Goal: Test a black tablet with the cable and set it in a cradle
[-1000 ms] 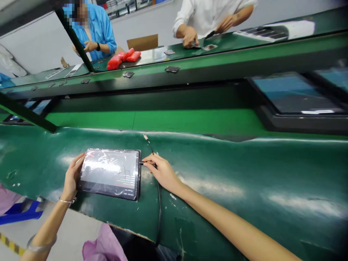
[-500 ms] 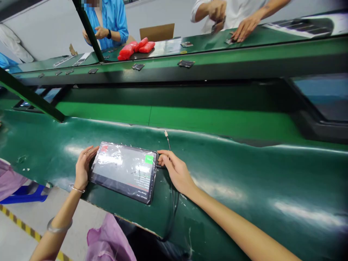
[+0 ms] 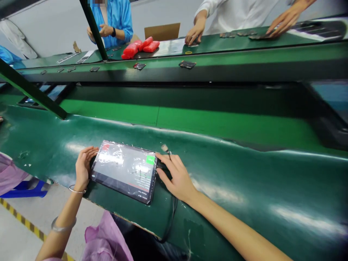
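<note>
Bench cover (image 3: 244, 188): a dark green glossy sheet, wrinkled and streaked with glare, runs across the whole near side of the view.
Conveyor belt (image 3: 206, 123): a brighter green flat strip lies beyond the bench cover, with a higher dark green bench behind it.
Co-workers: 2 people stand at the far bench, one in a blue top (image 3: 114, 16), one in a white shirt (image 3: 233, 14) with both hands down on the bench.
Red packets (image 3: 140, 47): a small heap lies on the far bench, just in front of a cardboard box (image 3: 162, 32).
Tablet (image 3: 123, 171): it lies flat on the bench cover near its front edge, between the 2 hands, turned slightly clockwise. It is a dark slab wrapped in crinkled clear film that catches the light. The screen is lit grey-white, with a green square near its upper right corner, a red mark at upper left and a dark band with small text along the near edge.
Right hand (image 3: 176, 177): palm down at the tablet's right short edge, fingers loosely spread, fingertips touching that edge; whether they pinch a plug there, I cannot tell.
Left hand (image 3: 83, 166): open, fingers together and straight, pressed against the tablet's left short edge.
Black cable (image 3: 170, 221): runs from under the right hand down over the bench front.
Loose connector (image 3: 165, 148): a small pale plug tip lies just beyond the right fingertips.
</note>
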`<state>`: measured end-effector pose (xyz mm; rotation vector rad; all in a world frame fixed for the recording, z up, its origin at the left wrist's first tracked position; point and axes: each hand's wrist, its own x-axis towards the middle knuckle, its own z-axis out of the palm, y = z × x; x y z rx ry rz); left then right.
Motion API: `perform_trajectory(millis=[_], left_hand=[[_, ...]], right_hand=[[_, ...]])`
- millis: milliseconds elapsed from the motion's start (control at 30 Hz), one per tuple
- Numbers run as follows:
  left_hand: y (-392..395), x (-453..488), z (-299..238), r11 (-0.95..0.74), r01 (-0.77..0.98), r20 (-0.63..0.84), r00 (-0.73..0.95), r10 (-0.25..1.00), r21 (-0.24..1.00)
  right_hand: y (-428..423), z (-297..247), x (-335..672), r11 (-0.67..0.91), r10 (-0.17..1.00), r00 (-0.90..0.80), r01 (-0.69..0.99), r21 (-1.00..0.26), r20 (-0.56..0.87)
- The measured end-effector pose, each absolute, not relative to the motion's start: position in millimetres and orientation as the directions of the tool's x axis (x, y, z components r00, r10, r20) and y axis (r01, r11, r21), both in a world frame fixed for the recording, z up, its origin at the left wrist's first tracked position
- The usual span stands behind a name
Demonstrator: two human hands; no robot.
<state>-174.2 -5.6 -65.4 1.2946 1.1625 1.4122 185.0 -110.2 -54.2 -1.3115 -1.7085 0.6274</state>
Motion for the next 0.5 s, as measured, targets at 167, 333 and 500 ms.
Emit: perform_trajectory(millis=[167,333,500], left_hand=[[-5.1,-174.0,-65.4,-0.184,-0.008,0.182,-0.083,0.98,0.983],[-4.5,-174.8,-66.9,-0.169,-0.014,0.168,-0.072,0.983,0.985],[-5.4,-175.7,-67.2,-0.159,-0.007,0.159,-0.072,0.985,0.987]], right_hand=[[-109.3,-54.9,187.1,0.362,0.925,-0.122,0.564,-0.742,0.359],[-104.8,-56.3,192.7,0.258,0.937,0.054,0.556,-0.79,0.344],[-103.9,-57.3,192.7,0.23,0.938,0.091,0.559,-0.796,0.334]])
